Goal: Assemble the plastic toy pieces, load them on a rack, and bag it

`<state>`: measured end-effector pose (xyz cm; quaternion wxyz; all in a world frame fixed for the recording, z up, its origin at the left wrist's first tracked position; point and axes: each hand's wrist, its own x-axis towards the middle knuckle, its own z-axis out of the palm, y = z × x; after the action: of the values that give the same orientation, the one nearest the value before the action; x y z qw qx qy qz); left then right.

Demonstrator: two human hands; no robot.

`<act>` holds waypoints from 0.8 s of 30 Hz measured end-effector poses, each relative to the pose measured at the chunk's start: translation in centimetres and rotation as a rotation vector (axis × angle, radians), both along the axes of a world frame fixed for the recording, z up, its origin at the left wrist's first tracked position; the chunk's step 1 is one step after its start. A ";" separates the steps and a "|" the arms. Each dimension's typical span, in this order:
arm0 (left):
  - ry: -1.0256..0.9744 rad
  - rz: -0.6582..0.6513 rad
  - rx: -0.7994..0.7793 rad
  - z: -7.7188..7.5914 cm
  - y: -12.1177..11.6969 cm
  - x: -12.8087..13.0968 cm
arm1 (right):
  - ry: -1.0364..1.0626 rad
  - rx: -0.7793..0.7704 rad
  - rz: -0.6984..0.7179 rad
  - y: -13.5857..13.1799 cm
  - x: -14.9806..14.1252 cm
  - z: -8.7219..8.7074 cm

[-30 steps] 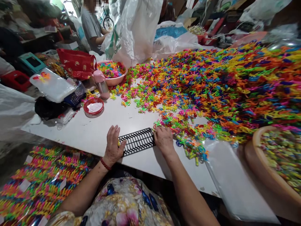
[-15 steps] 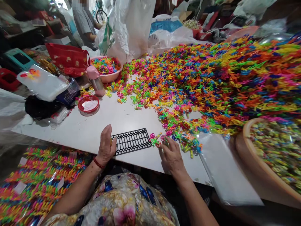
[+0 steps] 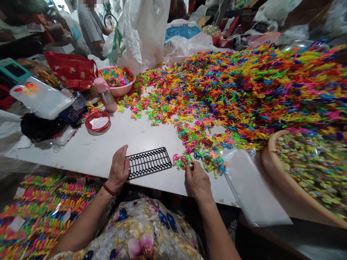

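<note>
1. In the head view, the black rack (image 3: 150, 163) lies flat on the white table (image 3: 135, 135), in front of you; the tabletop shows through its slots.
2. Your left hand (image 3: 119, 169) is at the rack's left end, fingers straight and held together, touching its edge; whether it grips that edge, you cannot tell from here. A red bracelet (image 3: 108, 189) circles that wrist.
3. Your right hand (image 3: 198, 181) is to the right of the rack, apart from it, with fingers bent and fingertips close together at the loose toys (image 3: 182, 160). Whether they pinch one is hidden.
4. Those bright plastic toys lie just beside the rack's right end, and they join the big heap (image 3: 230, 86) that spreads beyond the rack and to its right.
5. Farther right of the rack, you have a stack of clear bags (image 3: 252, 187), then a tan tub (image 3: 271, 162) of small yellowish pieces.
6. Beyond the rack to the left stand a red basket (image 3: 98, 132) with paper inside, a pink-topped flask (image 3: 105, 95) and a pink basin (image 3: 124, 90) of toys.
7. Far beyond the rack, on the left, is a person in a grey shirt (image 3: 90, 27).
</note>
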<state>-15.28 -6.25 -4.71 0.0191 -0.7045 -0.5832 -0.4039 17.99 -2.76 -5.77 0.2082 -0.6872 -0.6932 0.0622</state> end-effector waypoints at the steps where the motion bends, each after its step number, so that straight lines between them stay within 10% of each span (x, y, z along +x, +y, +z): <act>1: 0.010 -0.007 -0.003 0.1 -0.1 0.0 | -0.008 0.006 0.006 -0.1 0.5 -0.2; 13: -0.120 -0.116 -0.103 0.4 0.0 -0.8 | -0.051 0.186 -0.035 0.5 2.3 0.6; 18: -0.276 -0.167 -0.138 0.2 -0.2 -1.0 | 0.651 -0.097 0.056 1.1 -1.1 1.7; 24: -0.270 -0.208 -0.150 0.3 -0.1 -0.9 | 1.284 -0.575 0.315 1.8 -12.8 2.3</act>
<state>-16.15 -6.38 -4.43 -0.1539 -0.7000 -0.5329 -0.4499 5.15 -0.98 -3.42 0.3741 -0.4343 -0.4811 0.6633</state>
